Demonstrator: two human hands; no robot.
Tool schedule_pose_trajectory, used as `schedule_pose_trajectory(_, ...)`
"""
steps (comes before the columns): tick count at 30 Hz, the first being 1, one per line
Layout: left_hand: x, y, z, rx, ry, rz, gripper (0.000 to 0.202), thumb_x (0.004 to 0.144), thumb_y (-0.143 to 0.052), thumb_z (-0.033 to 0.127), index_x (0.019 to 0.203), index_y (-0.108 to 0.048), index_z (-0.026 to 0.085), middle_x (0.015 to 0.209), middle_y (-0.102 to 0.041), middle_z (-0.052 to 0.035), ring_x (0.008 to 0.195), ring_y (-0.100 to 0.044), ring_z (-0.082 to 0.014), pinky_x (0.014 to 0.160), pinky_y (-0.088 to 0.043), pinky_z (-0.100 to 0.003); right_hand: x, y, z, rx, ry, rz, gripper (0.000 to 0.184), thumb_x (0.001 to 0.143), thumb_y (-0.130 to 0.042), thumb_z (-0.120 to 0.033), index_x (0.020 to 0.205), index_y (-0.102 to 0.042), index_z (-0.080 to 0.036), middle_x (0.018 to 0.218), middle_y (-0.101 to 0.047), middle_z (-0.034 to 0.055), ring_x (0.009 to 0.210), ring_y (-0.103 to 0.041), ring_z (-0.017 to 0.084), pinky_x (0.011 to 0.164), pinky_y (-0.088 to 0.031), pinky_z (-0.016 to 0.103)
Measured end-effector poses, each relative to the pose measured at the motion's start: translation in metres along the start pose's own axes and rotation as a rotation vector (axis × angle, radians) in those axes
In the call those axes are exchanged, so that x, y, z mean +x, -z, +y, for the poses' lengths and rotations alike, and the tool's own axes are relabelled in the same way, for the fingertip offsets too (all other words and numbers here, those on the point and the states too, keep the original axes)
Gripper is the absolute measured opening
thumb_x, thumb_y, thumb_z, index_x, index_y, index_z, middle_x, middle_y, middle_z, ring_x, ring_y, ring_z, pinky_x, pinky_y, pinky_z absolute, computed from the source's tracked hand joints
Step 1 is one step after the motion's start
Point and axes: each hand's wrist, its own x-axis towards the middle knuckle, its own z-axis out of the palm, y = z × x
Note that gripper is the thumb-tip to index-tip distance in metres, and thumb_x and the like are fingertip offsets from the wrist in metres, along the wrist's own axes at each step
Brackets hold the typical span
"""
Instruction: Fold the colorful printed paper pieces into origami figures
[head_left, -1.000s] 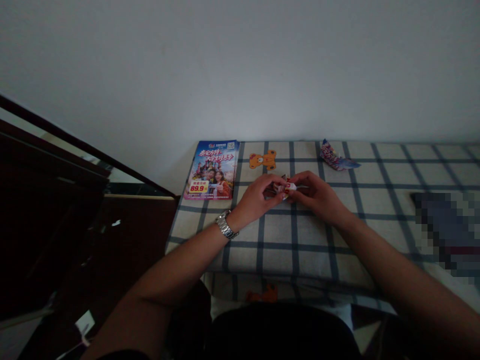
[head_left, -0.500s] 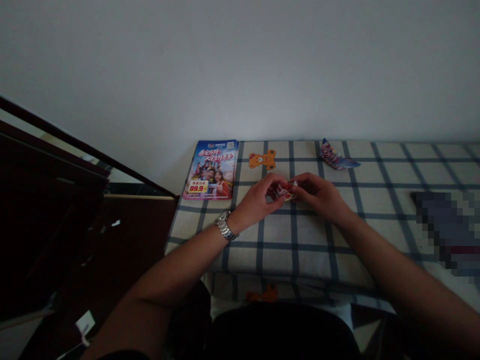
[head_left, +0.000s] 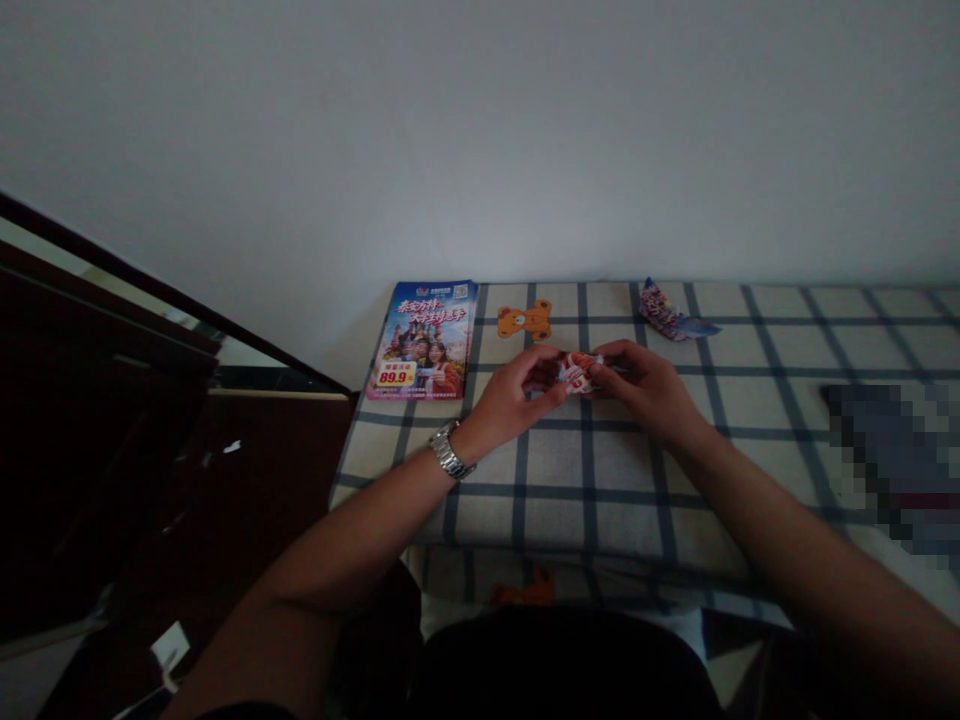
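Between my two hands is a small folded piece of printed paper (head_left: 579, 372), red, orange and white, held just above the checked cloth. My left hand (head_left: 525, 388) pinches its left side with thumb and fingers; a metal-band watch sits on that wrist. My right hand (head_left: 643, 386) grips the right side, its thumb lying on the front face. Fingers cover part of the paper's edges. Beyond the right hand lies a folded blue-and-pink printed paper (head_left: 672, 318), one pointed end raised. Left of my left hand rests a stack of flyers (head_left: 421, 340).
A checked cloth (head_left: 555, 520) with a printed orange bear (head_left: 525, 320) covers the table, which meets a pale wall (head_left: 525, 140). At the right edge lies a pixelated dark object (head_left: 900, 460). Dark furniture (head_left: 90, 430) stands lower left, with a white item (head_left: 171, 645) near the floor.
The folded paper has turned so more of its red and orange face shows between my hands. My fingers have shifted slightly on it; everything else stays in place.
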Motion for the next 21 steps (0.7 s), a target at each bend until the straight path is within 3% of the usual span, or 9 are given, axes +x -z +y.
schedule_pose_trajectory(6, 0.0028, 0.0025, 0.0015, 0.059, 0.006, 0.052, 0.03, 0.1, -0.07, 0.033, 0.124, -0.064, 0.017, 0.115, -0.073, -0.0102, 0.102, -0.071, -0.017, 0.091, -0.059, -0.029, -0.001, -0.0008, -0.0008, -0.005, -0.014, -0.017, 0.042, 0.079, -0.089, -0.053, 0.102, -0.068, -0.024, 0.103, -0.075, 0.0036, 0.083, -0.077, 0.022, 0.082, -0.07, 0.042)
schedule_pose_trajectory(12, 0.0026, 0.0041, 0.0034, 0.129, -0.005, 0.05, 0.027, 0.099, -0.07, 0.031, 0.123, -0.066, 0.018, 0.107, -0.073, -0.0068, 0.095, -0.07, -0.0152, 0.085, -0.058, -0.027, -0.002, 0.0024, 0.0026, -0.113, -0.016, -0.085, 0.044, 0.085, -0.081, -0.057, 0.112, -0.074, -0.023, 0.114, -0.08, 0.0086, 0.094, -0.078, 0.027, 0.088, -0.068, 0.046)
schedule_pose_trajectory(21, -0.0011, 0.0023, 0.0063, 0.125, 0.005, 0.044, 0.027, 0.101, -0.067, 0.034, 0.123, -0.066, 0.019, 0.107, -0.073, -0.0073, 0.096, -0.07, -0.0167, 0.086, -0.059, -0.029, -0.0047, 0.0021, 0.0, -0.163, -0.042, -0.087, 0.042, 0.085, -0.08, -0.059, 0.106, -0.078, -0.022, 0.101, -0.083, 0.0071, 0.083, -0.079, 0.025, 0.081, -0.068, 0.041)
